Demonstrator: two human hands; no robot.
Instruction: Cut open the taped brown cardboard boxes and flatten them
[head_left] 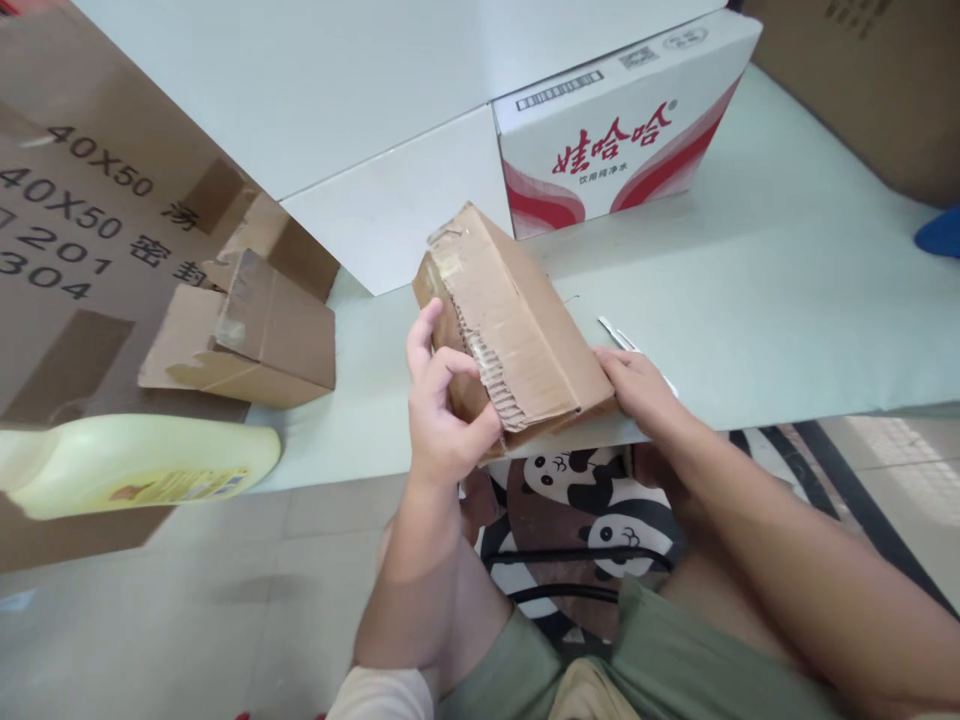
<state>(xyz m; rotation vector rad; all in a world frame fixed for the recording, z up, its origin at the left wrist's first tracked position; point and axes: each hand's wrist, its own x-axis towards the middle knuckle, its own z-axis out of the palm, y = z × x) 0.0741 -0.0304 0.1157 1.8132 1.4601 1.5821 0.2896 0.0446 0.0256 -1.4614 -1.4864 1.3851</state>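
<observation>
A brown cardboard box (525, 320) with a torn, corrugated edge and strips of clear tape is tilted at the table's near edge. My left hand (446, 405) grips its left side, fingers bent against the torn edge. At the lower right corner, my right hand (641, 385) pinches the box with thumb and fingers; some of these fingers are hidden. A thin silver cutting tool (619, 335) lies on the table just beyond my right hand, partly hidden by it.
Behind stand a white box (412, 200) and a white-and-red carton (615, 150). To the left are an opened small carton (289, 335), a pale yellow bottle (150, 462) and a large printed carton (82, 230). A blue object (941, 233) sits at the right.
</observation>
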